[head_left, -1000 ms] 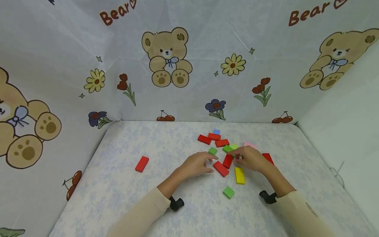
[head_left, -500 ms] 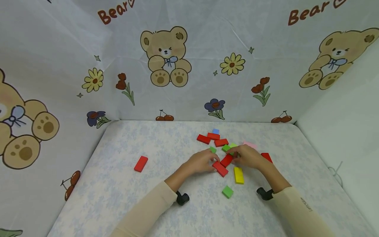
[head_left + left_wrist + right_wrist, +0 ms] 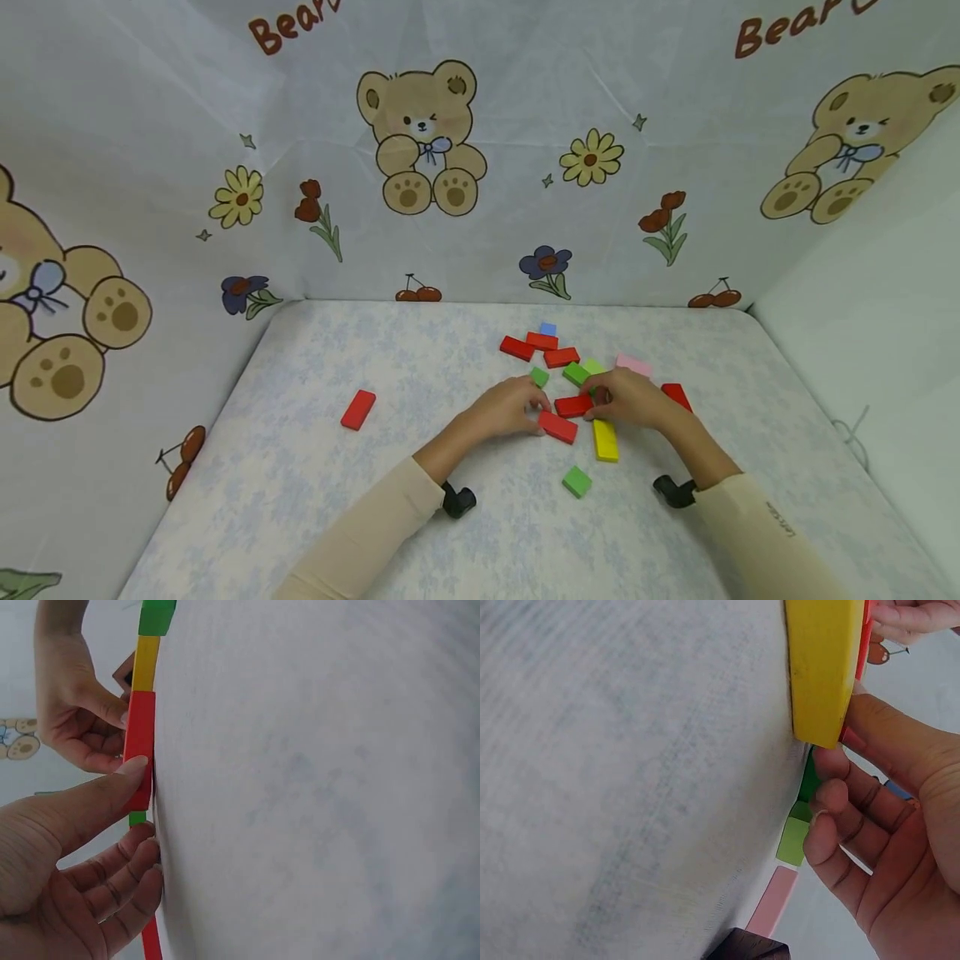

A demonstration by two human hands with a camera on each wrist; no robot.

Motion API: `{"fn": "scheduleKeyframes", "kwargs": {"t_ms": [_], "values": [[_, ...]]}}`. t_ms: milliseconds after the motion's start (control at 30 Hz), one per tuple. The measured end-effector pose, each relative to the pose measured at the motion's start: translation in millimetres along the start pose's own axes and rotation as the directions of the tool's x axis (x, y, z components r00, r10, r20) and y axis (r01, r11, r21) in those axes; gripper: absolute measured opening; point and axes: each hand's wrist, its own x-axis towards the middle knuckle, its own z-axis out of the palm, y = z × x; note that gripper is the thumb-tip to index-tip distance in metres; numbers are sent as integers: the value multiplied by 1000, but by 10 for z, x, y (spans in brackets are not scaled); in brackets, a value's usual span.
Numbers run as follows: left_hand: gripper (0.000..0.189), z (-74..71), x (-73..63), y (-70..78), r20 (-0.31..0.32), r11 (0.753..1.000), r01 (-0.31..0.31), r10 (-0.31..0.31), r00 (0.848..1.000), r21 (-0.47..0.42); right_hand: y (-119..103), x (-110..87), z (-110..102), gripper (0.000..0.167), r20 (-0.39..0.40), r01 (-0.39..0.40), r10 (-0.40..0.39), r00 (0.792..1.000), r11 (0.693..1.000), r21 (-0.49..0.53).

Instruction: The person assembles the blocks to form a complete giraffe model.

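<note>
My left hand [image 3: 510, 407] pinches the left end of a red block [image 3: 558, 427] lying on the table. In the left wrist view its thumb presses the side of this red block [image 3: 140, 731], the other fingers curled nearby. Just beyond lies a second red block [image 3: 573, 407], its right end pinched by my right hand [image 3: 628, 397]. A yellow block [image 3: 605, 441] sits just in front of the right hand and fills the top of the right wrist view. Close behind the right fingers are a green block [image 3: 577, 373] and a light green block [image 3: 594, 367].
Several red blocks and a blue block [image 3: 548, 329] are grouped farther back. A small green block [image 3: 539, 377] lies beyond the left hand, another green block [image 3: 577, 482] nearer me. A pink block [image 3: 634, 365] and red block [image 3: 675, 396] lie rightward; one red block [image 3: 358, 410] lies far left.
My left hand has moved right and taken hold of the nearer red block. Both red blocks between the hands have turned and now lie more crosswise, the right hand gripping the farther one.
</note>
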Motion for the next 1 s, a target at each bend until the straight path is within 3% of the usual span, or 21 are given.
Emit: {"fn": "scheduleKeyframes", "kwargs": {"t_ms": [200,400,633,867,1000], "values": [[25,-119,-129,-43,-23,993,-10,7,1000,-119,-35,-55,-15,33,-37,22,-21,999,1000,18],[29,-247,-336,-187,-75,982,48,-62,995,-184,-192,-136,-12,33,-86,-11,13,996,1000,27],[28,-405,-696,-332,-158,965,110,-150,976,-238,-452,-146,50,30,-151,3,5,988,999,54],[24,-457,-1025,-486,-225,961,123,-180,957,-248,-716,-119,177,29,-175,18,-1,985,995,100],[26,-471,-1181,-524,-246,951,160,-227,942,-265,-867,-95,256,29,-188,40,-20,982,994,106]]}}
